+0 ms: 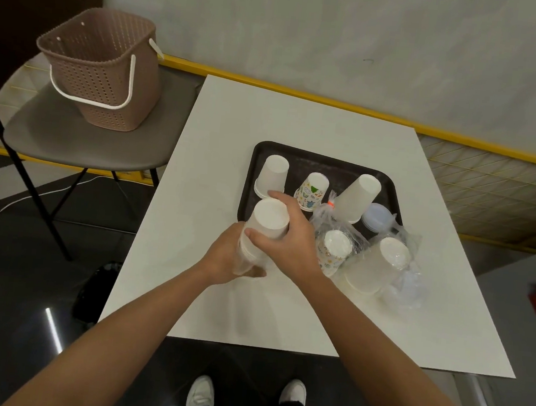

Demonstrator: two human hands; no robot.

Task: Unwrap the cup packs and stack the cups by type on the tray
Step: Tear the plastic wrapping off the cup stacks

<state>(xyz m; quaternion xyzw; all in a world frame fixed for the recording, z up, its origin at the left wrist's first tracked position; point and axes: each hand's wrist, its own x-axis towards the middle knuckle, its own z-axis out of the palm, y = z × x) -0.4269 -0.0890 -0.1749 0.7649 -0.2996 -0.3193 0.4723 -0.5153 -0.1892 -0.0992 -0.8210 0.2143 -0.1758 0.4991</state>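
The white cup stack [270, 219] is gripped by curled fingers: right hand [285, 242] high, left hand [223, 257] low. The tray [258, 156] is seen just beyond.

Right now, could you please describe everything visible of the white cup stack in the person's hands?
The white cup stack looks like plain paper cups nested upside down, flat bases up, tilted. The right hand grips its upper part and the left hand its lower end, where clear wrap seems to cling. It is held by the near left corner of the tray, over the table.
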